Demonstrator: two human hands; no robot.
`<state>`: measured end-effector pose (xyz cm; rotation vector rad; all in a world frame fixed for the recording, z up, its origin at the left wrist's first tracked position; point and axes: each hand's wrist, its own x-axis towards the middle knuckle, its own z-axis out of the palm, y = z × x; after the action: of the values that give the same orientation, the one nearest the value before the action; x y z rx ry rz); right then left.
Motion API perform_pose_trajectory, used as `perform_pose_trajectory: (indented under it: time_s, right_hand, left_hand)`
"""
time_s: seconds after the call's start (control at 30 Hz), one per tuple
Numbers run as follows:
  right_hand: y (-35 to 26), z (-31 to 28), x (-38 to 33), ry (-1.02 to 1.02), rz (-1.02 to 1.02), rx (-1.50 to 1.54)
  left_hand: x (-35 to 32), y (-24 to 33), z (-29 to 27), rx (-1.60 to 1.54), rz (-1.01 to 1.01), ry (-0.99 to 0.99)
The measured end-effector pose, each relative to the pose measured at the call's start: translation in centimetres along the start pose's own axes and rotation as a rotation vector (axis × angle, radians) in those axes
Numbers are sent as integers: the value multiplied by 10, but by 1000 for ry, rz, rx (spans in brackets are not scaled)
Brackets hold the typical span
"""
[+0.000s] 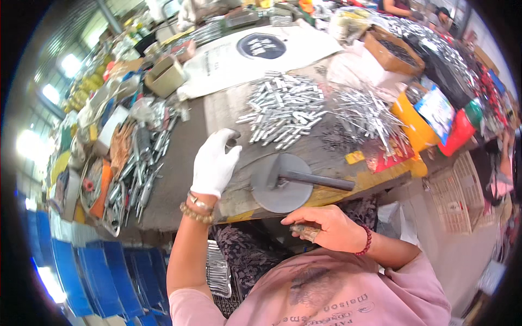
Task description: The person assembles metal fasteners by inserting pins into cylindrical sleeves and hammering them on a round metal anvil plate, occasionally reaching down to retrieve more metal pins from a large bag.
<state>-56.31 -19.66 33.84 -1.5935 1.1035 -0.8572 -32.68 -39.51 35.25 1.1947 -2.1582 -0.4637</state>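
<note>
My left hand [215, 164], in a white glove with dark fingertips, hovers over the near part of the worktable. Its fingers are bent, with a gap between thumb and forefinger and nothing visible held. My bare right hand [333, 228] is low in front of my body, fingers curled around something brownish-grey [308, 232] that I cannot make out. Between them, at the table's front edge, a hammer [318, 180] lies on a round grey plate [291, 200], handle pointing right. Beyond it is a pile of short silvery metal rods [285, 108].
Thinner metal pieces [367, 117] are heaped at right, beside a yellow container [416, 127] and a red bottle [457, 133]. Tools [144, 163] crowd the left side. A white printed sack [217, 60] covers the back. A plastic crate [457, 195] stands on the floor.
</note>
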Motion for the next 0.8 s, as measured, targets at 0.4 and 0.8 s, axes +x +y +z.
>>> perform_pose_trajectory:
  time_s: [0.4,0.8]
  right_hand:
    - [10,-92,-37,596,-141,-636]
    - [60,-172,0,891,-27,-1172]
  left_hand:
    - [16,-16,22,168,37,-108]
    - [-64,18,-20,-1852,-344,-68]
